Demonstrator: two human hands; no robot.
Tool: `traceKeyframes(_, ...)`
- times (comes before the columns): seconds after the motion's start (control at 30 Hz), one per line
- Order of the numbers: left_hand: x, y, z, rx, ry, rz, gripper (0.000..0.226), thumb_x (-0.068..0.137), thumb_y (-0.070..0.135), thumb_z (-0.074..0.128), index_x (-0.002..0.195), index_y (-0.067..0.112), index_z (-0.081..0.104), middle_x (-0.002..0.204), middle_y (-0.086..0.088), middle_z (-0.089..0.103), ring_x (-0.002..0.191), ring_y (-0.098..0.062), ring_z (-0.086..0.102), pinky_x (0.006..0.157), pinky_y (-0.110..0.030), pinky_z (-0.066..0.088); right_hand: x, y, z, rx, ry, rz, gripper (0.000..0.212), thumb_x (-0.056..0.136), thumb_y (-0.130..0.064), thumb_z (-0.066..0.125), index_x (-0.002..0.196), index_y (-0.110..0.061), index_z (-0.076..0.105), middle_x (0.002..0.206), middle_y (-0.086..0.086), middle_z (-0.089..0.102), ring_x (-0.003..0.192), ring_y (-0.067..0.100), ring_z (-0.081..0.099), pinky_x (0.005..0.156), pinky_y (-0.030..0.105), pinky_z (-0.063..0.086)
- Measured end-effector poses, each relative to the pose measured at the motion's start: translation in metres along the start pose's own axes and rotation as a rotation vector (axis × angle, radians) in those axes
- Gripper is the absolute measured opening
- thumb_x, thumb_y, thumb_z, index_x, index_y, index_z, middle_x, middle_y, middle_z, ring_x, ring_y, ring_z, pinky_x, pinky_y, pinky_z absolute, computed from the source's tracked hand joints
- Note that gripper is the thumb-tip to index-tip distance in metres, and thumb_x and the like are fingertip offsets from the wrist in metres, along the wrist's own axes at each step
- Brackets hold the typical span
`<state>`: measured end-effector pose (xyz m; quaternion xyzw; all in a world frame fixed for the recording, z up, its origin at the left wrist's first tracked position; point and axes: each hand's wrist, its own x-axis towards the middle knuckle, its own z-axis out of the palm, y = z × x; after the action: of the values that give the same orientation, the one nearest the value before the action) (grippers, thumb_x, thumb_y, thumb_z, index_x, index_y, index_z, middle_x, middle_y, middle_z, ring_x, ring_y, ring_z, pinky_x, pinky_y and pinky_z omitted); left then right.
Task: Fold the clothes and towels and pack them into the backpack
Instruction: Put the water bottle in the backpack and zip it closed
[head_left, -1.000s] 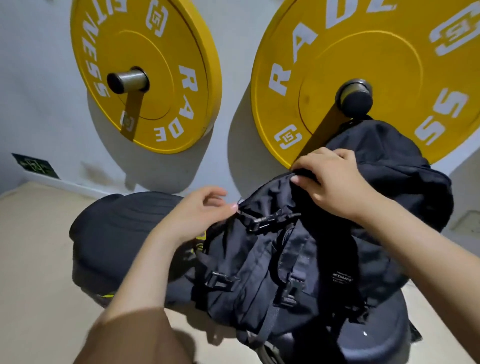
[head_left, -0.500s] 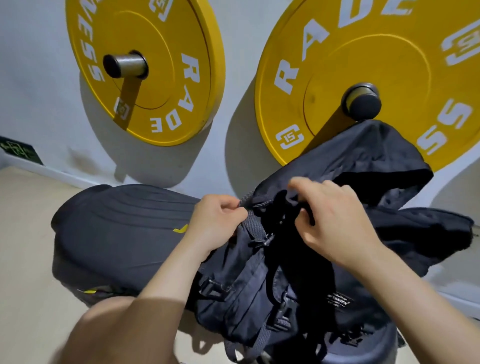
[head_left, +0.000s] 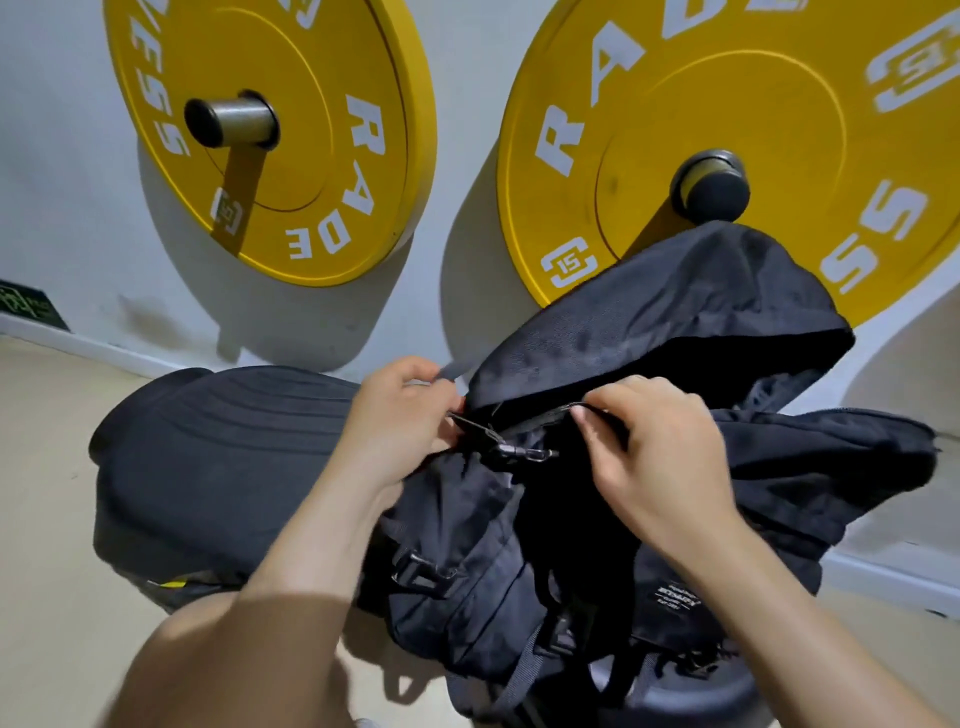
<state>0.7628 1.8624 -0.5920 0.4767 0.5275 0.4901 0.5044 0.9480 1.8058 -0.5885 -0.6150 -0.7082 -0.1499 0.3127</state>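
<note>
Backpack first: I see it black and slumped across a dark padded seat below two yellow weight plates hung on the wall, its top flap thrown up and back toward the right-hand plate. The zipper line of the mouth runs roughly left to right, between my two hands, and that is what the coming move turns on, by my reading. My left hand sits at the left end of that line, its grip pinched together on a grey strap and the fabric by a black buckle. My right hand is on the right, fingers closed on the edge of the opening, just under the flap. Both hands touch the bag; the right is nearer the mouth's middle. I judge the opening must be drawn apart along that axis. No clothes or towels show.
</note>
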Motion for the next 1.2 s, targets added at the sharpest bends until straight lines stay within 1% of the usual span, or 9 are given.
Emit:
traceKeyframes(0.1,-0.005,0.005,-0.012,0.060,-0.097,0.117,0.038,0.088,-0.004,0.050,0.093,0.033,0.050,0.089,0.001,0.065,0.065,-0.014,0.060,0.058,-0.030,0.055,0.000,0.009,-0.004,0.147,0.013,0.075,0.014,0.082,-0.029,0.058,0.077,-0.019,0.066,0.073,-0.004,0.062,0.074,0.024,0.058,0.065,0.038,0.045)
traceKeyframes(0.27,-0.016,0.005,-0.010,0.565,-0.307,0.618,0.060,0.082,-0.013,0.046,0.093,0.045,0.056,0.108,0.013,0.048,0.082,0.000,0.052,0.079,-0.012,0.038,0.002,0.014,-0.015,0.486,0.018,0.180,0.013,0.079,-0.025,0.062,0.082,-0.018,0.072,0.081,-0.006,0.070,0.083,0.015,0.065,0.078,0.032,0.049)
traceKeyframes(0.4,-0.015,0.004,-0.010,0.540,-0.346,0.464,0.041,0.077,0.027,0.075,0.112,0.046,0.064,0.094,0.012,0.060,0.062,-0.006,0.056,0.069,-0.019,0.044,-0.002,0.007,-0.028,0.333,0.036,0.043,0.008,0.080,-0.026,0.064,0.078,-0.022,0.071,0.075,-0.009,0.065,0.075,0.016,0.062,0.069,0.041,0.048)
traceKeyframes(0.53,-0.006,-0.002,0.012,0.803,-0.064,0.530,0.025,0.070,0.048,0.067,0.075,0.023,0.072,0.067,0.002,0.061,0.069,-0.017,0.058,0.065,-0.031,0.044,-0.023,-0.020,-0.029,0.093,-0.052,-0.178,0.007,0.081,-0.027,0.061,0.077,-0.024,0.067,0.077,-0.008,0.063,0.075,0.020,0.059,0.067,0.040,0.040)
traceKeyframes(0.7,0.007,0.000,0.019,0.451,0.024,0.309,0.061,0.083,0.033,0.066,0.044,0.016,0.023,0.050,0.002,0.016,0.052,-0.014,0.015,0.045,-0.029,0.012,-0.054,-0.044,-0.022,0.030,-0.212,-0.134,0.007,0.076,-0.031,0.053,0.075,-0.024,0.055,0.062,-0.008,0.053,0.059,0.017,0.050,0.064,0.038,0.042)
traceKeyframes(0.9,0.001,-0.002,0.024,0.216,-0.206,0.093,0.038,0.089,0.019,0.061,0.054,0.010,0.051,0.054,-0.008,0.046,0.055,-0.016,0.042,0.054,-0.027,0.031,-0.006,-0.045,-0.030,-0.143,-0.057,-0.180,0.054,0.077,-0.032,0.059,0.130,-0.026,0.052,0.130,-0.001,0.054,0.121,0.025,0.046,0.078,0.040,0.037)
traceKeyframes(1.0,-0.006,-0.001,0.020,0.157,-0.417,0.081,0.013,0.087,0.010,0.064,0.080,0.012,0.075,0.086,-0.013,0.073,0.075,-0.018,0.063,0.075,-0.033,0.049,0.017,-0.022,-0.019,-0.343,-0.204,-0.226,0.038,0.074,-0.031,0.064,0.112,-0.036,0.058,0.101,-0.008,0.061,0.103,0.021,0.056,0.072,0.038,0.031)
traceKeyframes(1.07,-0.010,-0.003,0.013,0.306,-0.487,0.119,0.030,0.078,0.004,0.068,0.099,0.024,0.074,0.094,-0.006,0.074,0.082,-0.018,0.066,0.082,-0.031,0.051,0.021,-0.007,-0.013,-0.390,-0.191,-0.211,0.018,0.070,-0.025,0.070,0.086,-0.033,0.066,0.074,-0.006,0.056,0.077,0.021,0.057,0.065,0.034,0.028)
traceKeyframes(1.2,-0.016,-0.003,-0.006,0.785,-0.536,0.163,0.054,0.074,0.008,0.060,0.106,0.051,0.058,0.075,0.001,0.047,0.064,-0.014,0.045,0.063,-0.030,0.037,0.019,0.009,-0.016,-0.303,-0.277,-0.116,0.032,0.063,-0.005,0.070,0.082,-0.031,0.071,0.064,-0.005,0.052,0.061,0.026,0.060,0.059,0.028,0.026)
